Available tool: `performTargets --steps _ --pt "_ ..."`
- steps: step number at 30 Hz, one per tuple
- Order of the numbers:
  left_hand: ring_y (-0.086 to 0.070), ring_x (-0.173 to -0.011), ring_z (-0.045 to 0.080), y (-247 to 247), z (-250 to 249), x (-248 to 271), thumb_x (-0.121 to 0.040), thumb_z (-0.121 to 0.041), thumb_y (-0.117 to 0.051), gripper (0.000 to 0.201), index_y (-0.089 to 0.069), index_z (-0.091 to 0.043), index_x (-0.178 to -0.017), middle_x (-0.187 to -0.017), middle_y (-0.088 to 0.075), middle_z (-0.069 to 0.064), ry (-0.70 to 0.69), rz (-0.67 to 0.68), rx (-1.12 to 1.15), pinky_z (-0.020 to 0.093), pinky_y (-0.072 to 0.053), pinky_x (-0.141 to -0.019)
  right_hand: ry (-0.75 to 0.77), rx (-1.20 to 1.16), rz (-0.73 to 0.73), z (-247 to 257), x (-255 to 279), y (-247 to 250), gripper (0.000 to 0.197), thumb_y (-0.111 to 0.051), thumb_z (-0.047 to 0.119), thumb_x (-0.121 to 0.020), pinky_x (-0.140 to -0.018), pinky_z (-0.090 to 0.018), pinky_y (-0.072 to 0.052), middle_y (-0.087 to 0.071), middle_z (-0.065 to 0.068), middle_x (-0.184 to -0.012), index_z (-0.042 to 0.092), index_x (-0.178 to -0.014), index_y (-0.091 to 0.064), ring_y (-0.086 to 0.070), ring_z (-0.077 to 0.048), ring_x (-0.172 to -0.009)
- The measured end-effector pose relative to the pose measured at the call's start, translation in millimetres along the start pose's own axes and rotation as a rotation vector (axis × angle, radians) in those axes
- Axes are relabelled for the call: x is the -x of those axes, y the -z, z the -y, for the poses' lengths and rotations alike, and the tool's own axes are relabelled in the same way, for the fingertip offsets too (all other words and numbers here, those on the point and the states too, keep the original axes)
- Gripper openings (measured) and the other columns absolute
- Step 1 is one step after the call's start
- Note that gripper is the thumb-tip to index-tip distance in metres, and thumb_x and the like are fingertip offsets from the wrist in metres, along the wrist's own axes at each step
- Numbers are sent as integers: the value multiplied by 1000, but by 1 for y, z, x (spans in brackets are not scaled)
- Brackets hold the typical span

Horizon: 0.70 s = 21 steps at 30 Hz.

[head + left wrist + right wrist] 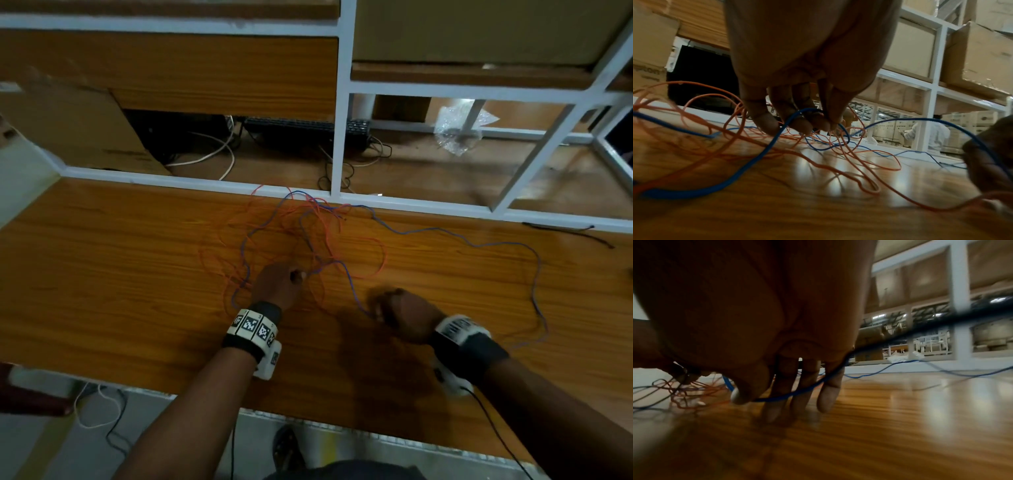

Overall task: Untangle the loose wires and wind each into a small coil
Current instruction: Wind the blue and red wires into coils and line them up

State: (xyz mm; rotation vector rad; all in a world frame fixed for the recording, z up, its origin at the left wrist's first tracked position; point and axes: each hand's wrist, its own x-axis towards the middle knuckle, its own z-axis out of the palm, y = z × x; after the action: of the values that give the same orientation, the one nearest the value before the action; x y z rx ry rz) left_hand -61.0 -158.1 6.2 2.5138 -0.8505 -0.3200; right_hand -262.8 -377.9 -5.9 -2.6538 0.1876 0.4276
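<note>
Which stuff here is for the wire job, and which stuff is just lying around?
For the job:
- thin blue wire, pinched by both the left hand and the right hand
- thin orange wire, tangled with the blue one
- wooden table they lie on

Just lying about:
- black keyboard
- brown cardboard box
- crumpled clear plastic wrap
- short black wire

Wooden table (pixel 102 274): tangled orange wire (pixel 376 260), blue wire (pixel 496 245) lying loose.

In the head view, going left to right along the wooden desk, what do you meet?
Orange wire tangle → left hand pinching the wires → right hand → big blue wire loop → short black wire at the far right edge.
</note>
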Motion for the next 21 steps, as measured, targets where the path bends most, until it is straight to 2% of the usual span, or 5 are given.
performTargets --steps 4,8,13,19,21 --pt "-65 -97 25 -2 -9 9 -100 -27 -57 20 -76 -21 -106 -114 -71 0 -78 2 -50 36 -54 -75 -78 9 -10 -26 55 9 18 -46 24 -81 -67 -35 -44 -65 6 -90 34 -96 -50 -63 -23 -79" --pt "-64 -105 26 1 -22 12 -99 -22 -60 18 -76 -20 -107 -120 -70 4 -135 113 -78 38 -54 -81 -87 -93 -199 -45 74 17 44 -53 2 -74 -60 -35 -48 -62 18 -79 36 -101 -47 -61 -5 -68" --pt "-64 -98 19 30 -52 28 -97 -38 -62 24 -74 -22 -110 -117 -71 0 -148 150 -157 27 -45 -72 -47 -117 -296 -40 96 28 39 -44 7 -73 -60 -36 -47 -62 9 -84 28 -104 -54 -58 -16 -73" --pt "-31 -138 6 55 -107 48 -78 -42 -84 99 -23 -43 -155 -159 -32 -9 -406 215 184 22 -30 -110 72 41 -281 -34 100 20 40 -32 24 -83 -62 -32 -33 -64 7 -89 27 -109 -61 -42 -13 -83" --pt "-33 -139 9 41 -124 47 -87 -39 -75 69 -44 -33 -148 -155 -39 -5 -545 302 64 15 -23 -113 60 49 -252 -35 97 23 34 -48 10 -85 -66 -31 -33 -66 9 -92 26 -110 -65 -42 -12 -86"
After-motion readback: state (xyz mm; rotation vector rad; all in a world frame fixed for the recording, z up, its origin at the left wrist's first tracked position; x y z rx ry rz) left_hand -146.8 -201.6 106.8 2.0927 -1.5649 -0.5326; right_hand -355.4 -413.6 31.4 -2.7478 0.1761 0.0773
